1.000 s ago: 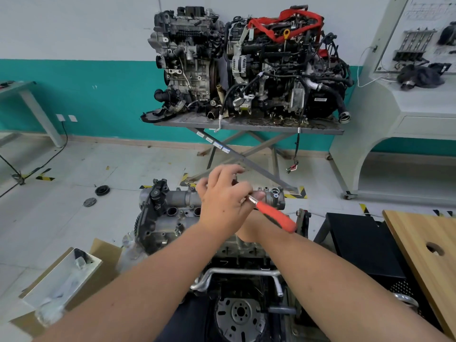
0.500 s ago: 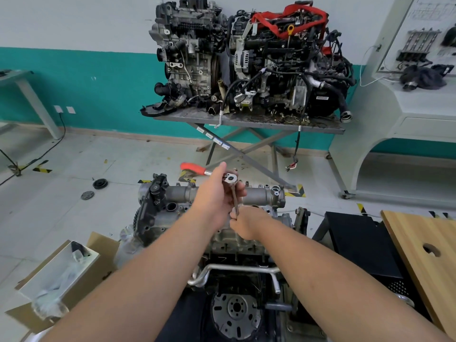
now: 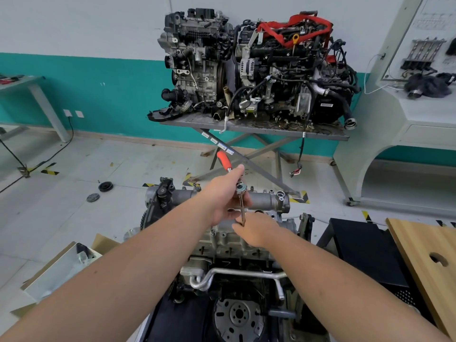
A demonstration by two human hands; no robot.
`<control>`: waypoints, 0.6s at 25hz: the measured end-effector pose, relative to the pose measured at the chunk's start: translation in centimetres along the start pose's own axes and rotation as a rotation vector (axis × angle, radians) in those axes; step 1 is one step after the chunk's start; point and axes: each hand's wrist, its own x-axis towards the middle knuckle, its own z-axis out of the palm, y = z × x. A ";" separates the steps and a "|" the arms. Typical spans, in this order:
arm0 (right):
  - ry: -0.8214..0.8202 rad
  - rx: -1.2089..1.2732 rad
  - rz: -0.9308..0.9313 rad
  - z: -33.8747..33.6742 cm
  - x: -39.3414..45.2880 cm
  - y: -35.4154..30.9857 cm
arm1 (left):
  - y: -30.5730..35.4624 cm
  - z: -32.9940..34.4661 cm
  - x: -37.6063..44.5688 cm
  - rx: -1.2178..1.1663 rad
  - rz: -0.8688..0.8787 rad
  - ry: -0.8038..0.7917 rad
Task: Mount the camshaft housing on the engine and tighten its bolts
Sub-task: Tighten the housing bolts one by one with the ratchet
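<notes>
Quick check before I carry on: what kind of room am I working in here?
Probably an auto-mechanics training workshop: two stripped engines on a scissor lift table, a display board of parts at right, and the engine being bolted with a ratchet.

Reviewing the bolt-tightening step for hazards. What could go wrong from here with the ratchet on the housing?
1. The left hand holds the ratchet near its head, not on the red grip; low leverage, so it may slip.
2. The right hand steadies the long extension at its base; if it tilts, the socket could cam off and round the bolt.
3. Fingers close to the camshaft housing risk pinching.
</notes>
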 end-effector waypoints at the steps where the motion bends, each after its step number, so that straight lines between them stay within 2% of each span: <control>1: -0.021 0.033 -0.019 -0.3 -0.2 0.2 | 0.0 -0.1 0.0 0.006 -0.012 -0.020; 3: -0.048 0.037 -0.051 -1.5 -0.5 0.6 | -0.1 -0.1 -0.1 -0.010 -0.016 -0.044; 6: -0.012 -0.146 -0.081 -2.7 -0.8 0.5 | 0.0 0.0 0.0 -0.050 0.009 -0.036; 10: -0.073 0.036 -0.085 -2.8 -0.9 -0.1 | 0.2 0.3 0.1 -0.055 0.021 -0.015; 15: -0.090 0.088 -0.082 -4.0 -0.7 -0.6 | 1.2 -0.3 -0.3 -0.075 0.040 -0.011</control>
